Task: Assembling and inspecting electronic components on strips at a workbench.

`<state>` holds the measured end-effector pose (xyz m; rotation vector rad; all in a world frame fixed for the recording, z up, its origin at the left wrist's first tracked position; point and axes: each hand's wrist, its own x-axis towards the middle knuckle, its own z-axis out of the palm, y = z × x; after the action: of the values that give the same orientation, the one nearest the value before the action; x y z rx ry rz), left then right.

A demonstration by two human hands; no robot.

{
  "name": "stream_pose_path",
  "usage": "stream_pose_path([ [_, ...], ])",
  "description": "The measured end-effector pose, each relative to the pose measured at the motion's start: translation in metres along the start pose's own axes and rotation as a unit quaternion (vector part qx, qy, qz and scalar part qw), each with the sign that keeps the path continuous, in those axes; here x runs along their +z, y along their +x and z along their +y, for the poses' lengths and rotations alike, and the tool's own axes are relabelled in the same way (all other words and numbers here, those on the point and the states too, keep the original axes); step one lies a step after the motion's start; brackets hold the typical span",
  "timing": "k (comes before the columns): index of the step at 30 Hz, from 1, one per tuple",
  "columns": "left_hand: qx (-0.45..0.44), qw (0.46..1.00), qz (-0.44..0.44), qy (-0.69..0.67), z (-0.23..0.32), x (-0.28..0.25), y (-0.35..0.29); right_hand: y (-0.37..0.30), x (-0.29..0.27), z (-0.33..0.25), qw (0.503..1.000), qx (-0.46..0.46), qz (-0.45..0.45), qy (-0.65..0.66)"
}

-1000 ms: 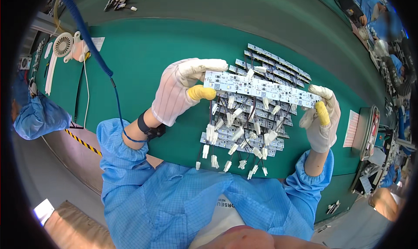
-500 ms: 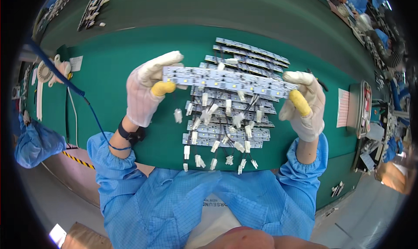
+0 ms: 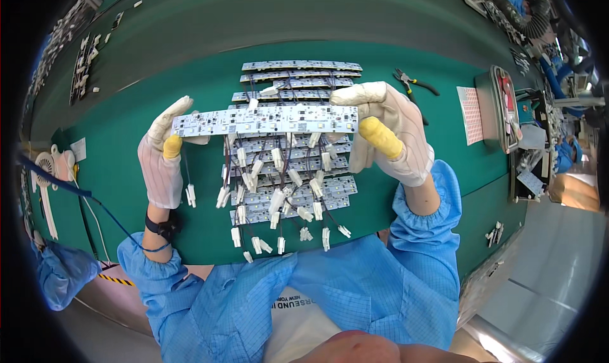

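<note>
A: Where is the piece being handled?

B: The white circuit board strip [image 3: 266, 120] is raised over the middle of the green worktop [image 3: 196, 84], lying crosswise with its component side facing the wearer

A: And the left hand [image 3: 160, 166]?

B: Gloved, its fingers pinching the strip's left end, the yellow-covered thumb in front. A lone connector [image 3: 191, 196] dangles just beside it on a thin wire

A: The right hand [image 3: 406, 131]?

B: Gloved too, pinching the other end — forefinger bent near the top edge, yellow-covered thumb at the end

A: What lies below?

B: Rows of similar boards [image 3: 301, 65], running from near the worktop's far edge toward its near edge. White plugs [image 3: 276, 201] on dark wires lie among them, the lowest close to that near edge

A: And the sides?

B: Toward the right edge — pliers [image 3: 412, 82] with black and yellow handles, a red-patterned sheet [image 3: 471, 114] and a metal tin [image 3: 486, 97]. Near the left edge, a small fan [image 3: 44, 163] behind a slanting blue cord [image 3: 76, 190]
</note>
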<state>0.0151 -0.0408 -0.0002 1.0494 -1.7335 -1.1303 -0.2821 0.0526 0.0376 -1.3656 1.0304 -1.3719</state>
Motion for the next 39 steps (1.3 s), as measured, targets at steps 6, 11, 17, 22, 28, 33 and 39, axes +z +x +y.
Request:
stream_pose_path([
  [6, 0.036, 0.998, 0.018, -0.039, -0.005, 0.001, -0.004, -0.002, -0.002, -0.009, 0.997, 0.057, 0.023, -0.043],
  [11, 0.065, 0.992, 0.024, -0.105, -0.008, 0.0, -0.008, -0.002, -0.002, -0.006, 0.994, 0.103, 0.041, -0.018],
  [17, 0.061, 0.989, 0.009, -0.132, -0.003, -0.004, -0.013, 0.002, -0.002, 0.003, 0.995, 0.086, 0.037, -0.032],
  [22, 0.052, 0.977, -0.032, -0.202, 0.006, -0.001, -0.017, 0.007, 0.001, 0.01, 0.993, 0.073, 0.07, -0.058],
  [28, 0.102, 0.989, -0.065, -0.082, 0.004, -0.009, -0.013, 0.01, 0.006, 0.009, 0.992, 0.072, 0.069, -0.078],
  [33, 0.058, 0.99, 0.013, -0.128, 0.001, -0.003, -0.004, 0.004, 0.008, 0.001, 0.994, 0.09, 0.032, -0.055],
  [39, 0.065, 0.991, -0.025, -0.111, 0.005, -0.005, -0.01, 0.007, 0.0, 0.01, 0.995, 0.081, 0.045, -0.042],
])
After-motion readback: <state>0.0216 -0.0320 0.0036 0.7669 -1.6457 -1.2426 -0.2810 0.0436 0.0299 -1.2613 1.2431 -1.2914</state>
